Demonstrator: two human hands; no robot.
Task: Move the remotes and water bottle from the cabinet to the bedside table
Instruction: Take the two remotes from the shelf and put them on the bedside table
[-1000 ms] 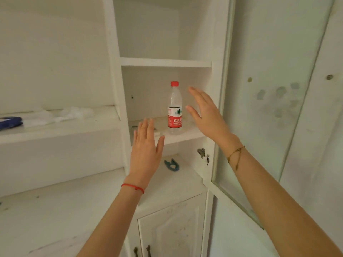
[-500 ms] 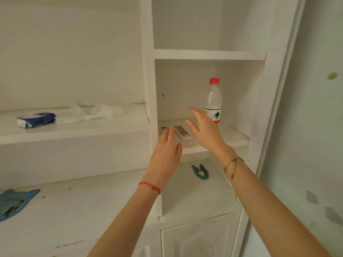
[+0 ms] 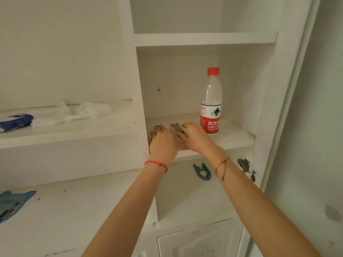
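Note:
A clear water bottle [image 3: 211, 101] with a red cap and red label stands upright on the white cabinet shelf [image 3: 235, 137]. A light remote [image 3: 176, 127] lies on that shelf left of the bottle; only its far end shows between my hands. My right hand [image 3: 194, 136] rests over the remote's near end, fingers curled onto it. My left hand [image 3: 162, 140] lies palm down at the shelf's left end, covering whatever is under it; a dark tip [image 3: 157, 126] peeks past its fingers. Whether either hand grips firmly is unclear.
The glass cabinet door [image 3: 304, 108] hangs open at the right, a metal hinge [image 3: 246, 166] below the shelf. A blue clip [image 3: 202, 172] lies on the lower surface. On the left shelf sit a blue tissue pack [image 3: 15, 121] and crumpled plastic [image 3: 81, 111]. A blue mat [image 3: 13, 203] lies lower left.
Both hands have dropped from raised, spread positions onto the shelf, the right one onto the remote and the left one beside it. The view has moved closer to the cabinet.

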